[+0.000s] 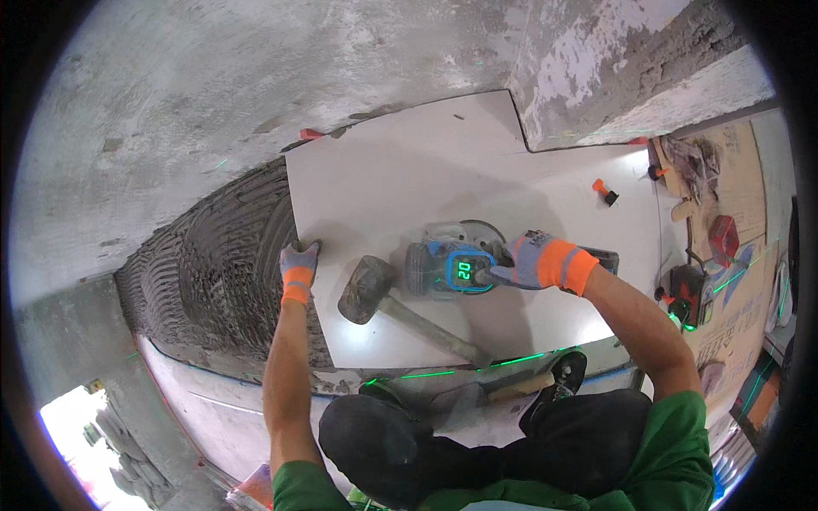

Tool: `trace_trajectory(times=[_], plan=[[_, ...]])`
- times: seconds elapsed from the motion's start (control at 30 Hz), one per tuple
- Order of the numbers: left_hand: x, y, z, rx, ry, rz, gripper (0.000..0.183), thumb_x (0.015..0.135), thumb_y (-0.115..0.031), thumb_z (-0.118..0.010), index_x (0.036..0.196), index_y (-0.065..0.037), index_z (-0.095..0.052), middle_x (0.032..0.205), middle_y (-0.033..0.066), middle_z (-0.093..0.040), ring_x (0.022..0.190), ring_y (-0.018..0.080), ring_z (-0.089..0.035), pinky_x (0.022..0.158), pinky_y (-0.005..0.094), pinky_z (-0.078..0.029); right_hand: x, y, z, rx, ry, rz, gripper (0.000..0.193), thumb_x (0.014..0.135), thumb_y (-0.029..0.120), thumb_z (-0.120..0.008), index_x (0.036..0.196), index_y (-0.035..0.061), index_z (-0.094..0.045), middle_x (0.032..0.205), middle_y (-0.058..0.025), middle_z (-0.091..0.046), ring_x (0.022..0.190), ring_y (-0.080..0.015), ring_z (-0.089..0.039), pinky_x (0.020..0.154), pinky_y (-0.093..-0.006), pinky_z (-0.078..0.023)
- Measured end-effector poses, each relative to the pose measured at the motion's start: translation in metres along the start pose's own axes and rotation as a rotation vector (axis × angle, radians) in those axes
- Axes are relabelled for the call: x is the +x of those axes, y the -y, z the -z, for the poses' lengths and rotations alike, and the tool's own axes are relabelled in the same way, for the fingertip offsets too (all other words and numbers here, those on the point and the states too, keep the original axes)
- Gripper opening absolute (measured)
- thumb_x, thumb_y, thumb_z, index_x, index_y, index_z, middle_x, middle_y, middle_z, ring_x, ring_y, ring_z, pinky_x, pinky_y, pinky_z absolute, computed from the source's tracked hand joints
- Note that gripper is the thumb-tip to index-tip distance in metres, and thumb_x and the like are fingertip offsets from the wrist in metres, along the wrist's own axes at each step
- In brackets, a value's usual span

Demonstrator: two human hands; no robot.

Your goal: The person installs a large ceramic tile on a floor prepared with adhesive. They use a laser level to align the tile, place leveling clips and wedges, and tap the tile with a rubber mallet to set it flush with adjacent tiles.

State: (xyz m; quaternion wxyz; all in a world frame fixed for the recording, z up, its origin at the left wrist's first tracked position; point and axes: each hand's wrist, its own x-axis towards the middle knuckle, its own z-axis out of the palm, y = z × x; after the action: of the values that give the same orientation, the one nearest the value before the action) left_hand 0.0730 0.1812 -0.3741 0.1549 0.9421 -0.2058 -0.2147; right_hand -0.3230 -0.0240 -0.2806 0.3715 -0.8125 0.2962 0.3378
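Note:
A large pale tile (400,179), notched around the wall corner, lies in front of me. My left hand (298,268), in a grey and orange glove, is closed at its left edge, thumb over the tile; the fingertips are partly hidden. My right hand (541,260), gloved alike, grips the handle of a tile vibrator (426,264) standing on the tile. One of its fingers touches the panel with the lit green display (463,269). Between my hands a rubber mallet (368,289) lies on the tile, its wooden handle slanting toward me.
Combed grey mortar (221,255) spreads left of the tile. An orange and black tile leveler (605,192) sits on the tile. At right, a laser level (686,294) and a red box (723,238) stand on cardboard (733,187). A trowel (511,389) lies by my shoe.

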Motion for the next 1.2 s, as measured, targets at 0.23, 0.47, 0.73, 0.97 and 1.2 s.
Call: trace_trajectory(times=[0.23,0.47,0.73,0.97,1.2], plan=[[0.071,-0.056,0.018,-0.305,-0.024,-0.112,0.030,0.077,-0.028,-0.063,0.089,0.000,-0.062,0.083,0.0164,-0.065,0.061,0.0245,-0.062,0.059,0.0385,-0.051,-0.001,-0.003,-0.004,0.040,-0.004,-0.004,0.065,0.080,0.058,-0.044,0.081,-0.0044,-0.063,0.076,-0.0234,-0.061,0.073,-0.0371,-0.059,0.072,-0.0415,-0.047],[0.132,-0.133,-0.023,-1.114,0.110,0.237,0.022,0.081,-0.029,-0.066,0.076,-0.008,-0.064,0.066,0.0036,-0.059,0.046,0.0174,-0.051,0.039,0.0310,-0.040,-0.002,-0.001,-0.002,0.058,-0.036,-0.001,0.068,0.079,0.060,-0.042,0.081,-0.0041,-0.064,0.077,-0.0238,-0.061,0.075,-0.0379,-0.059,0.073,-0.0411,-0.047],[0.180,-0.130,-0.037,-0.798,0.171,0.154,0.030,0.083,-0.033,-0.060,0.071,-0.006,-0.067,0.066,0.0022,-0.060,0.049,0.0137,-0.049,0.044,0.0293,-0.039,0.000,-0.002,-0.004,0.016,-0.023,0.011,0.070,0.079,0.062,-0.041,0.079,-0.0041,-0.065,0.080,-0.0242,-0.061,0.077,-0.0382,-0.059,0.075,-0.0415,-0.047],[0.127,-0.143,-0.031,-0.695,0.076,0.034,0.040,0.087,-0.044,-0.047,0.084,-0.010,-0.068,0.061,-0.0027,-0.048,0.052,0.0097,-0.041,0.047,0.0250,-0.036,-0.004,-0.009,-0.009,0.111,-0.130,0.100,0.065,0.080,0.059,-0.042,0.076,-0.0017,-0.065,0.077,-0.0228,-0.062,0.076,-0.0378,-0.060,0.074,-0.0428,-0.047],[0.003,-0.162,-0.020,-0.448,0.600,-0.235,0.032,0.091,-0.033,-0.049,0.107,-0.007,-0.057,0.092,0.0052,-0.062,0.069,0.0155,-0.058,0.057,0.0320,-0.051,-0.001,-0.015,-0.016,0.193,-0.209,0.233,0.054,0.080,0.055,-0.045,0.096,0.0069,-0.064,0.092,-0.0179,-0.064,0.085,-0.0363,-0.059,0.078,-0.0433,-0.046]])
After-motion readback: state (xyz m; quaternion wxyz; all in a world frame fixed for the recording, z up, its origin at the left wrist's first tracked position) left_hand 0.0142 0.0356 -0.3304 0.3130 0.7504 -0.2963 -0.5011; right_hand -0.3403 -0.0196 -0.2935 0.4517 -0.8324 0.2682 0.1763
